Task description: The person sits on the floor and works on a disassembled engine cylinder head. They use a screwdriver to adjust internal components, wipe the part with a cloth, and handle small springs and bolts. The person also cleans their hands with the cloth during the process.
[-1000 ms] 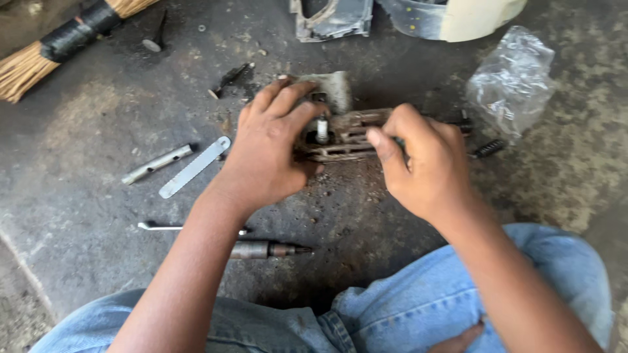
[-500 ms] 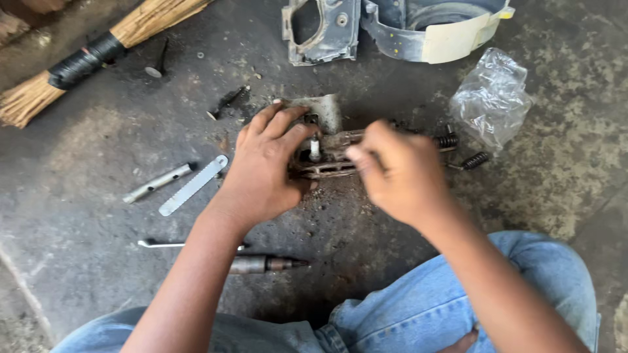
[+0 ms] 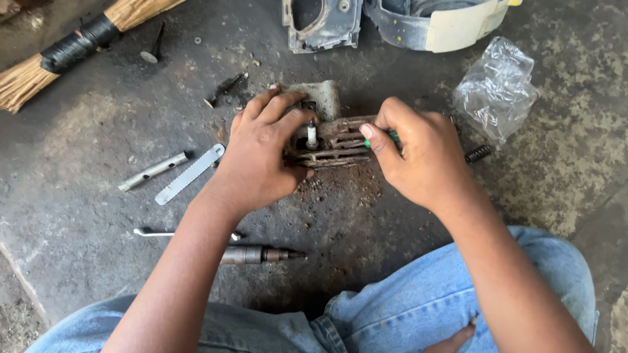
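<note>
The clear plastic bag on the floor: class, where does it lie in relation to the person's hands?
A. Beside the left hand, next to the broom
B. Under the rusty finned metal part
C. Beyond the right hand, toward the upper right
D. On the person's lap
C: the clear plastic bag lies crumpled on the concrete floor just past the right hand, far from the broom.

The finned engine part [image 3: 337, 140] lies mid-floor [image 3: 78, 261] between both hands — left hand [image 3: 261, 157] on its left end, right hand [image 3: 418, 153] on its right. The broom [image 3: 72, 49] lies toward the far-left corner; the plastic bag [image 3: 496, 88] lies right, the housing [image 3: 399, 19] at the far edge.
</note>
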